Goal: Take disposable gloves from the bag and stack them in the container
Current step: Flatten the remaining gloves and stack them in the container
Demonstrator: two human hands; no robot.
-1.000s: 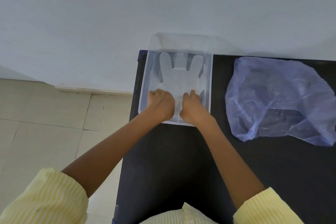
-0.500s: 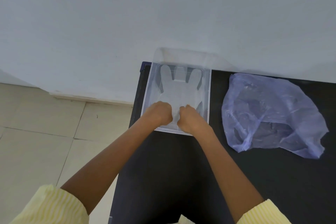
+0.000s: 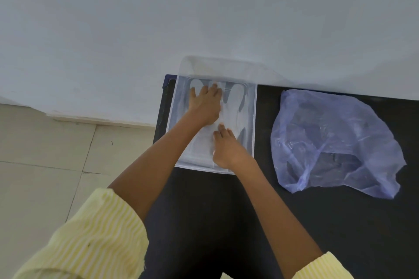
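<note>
Seemingly flat, both hands' spread fingers (image 3: 205, 95) press the glove (image 3: 229, 118) inside the container (image 3: 254, 120).

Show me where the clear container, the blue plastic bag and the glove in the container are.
clear container (image 3: 254, 120): head view, on its right wall.
blue plastic bag (image 3: 335, 133): head view, on its crumpled middle.
disposable glove (image 3: 234, 97): head view, on a finger near the far end.

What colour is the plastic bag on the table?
Translucent pale blue-violet bag, seen in the head view.
</note>
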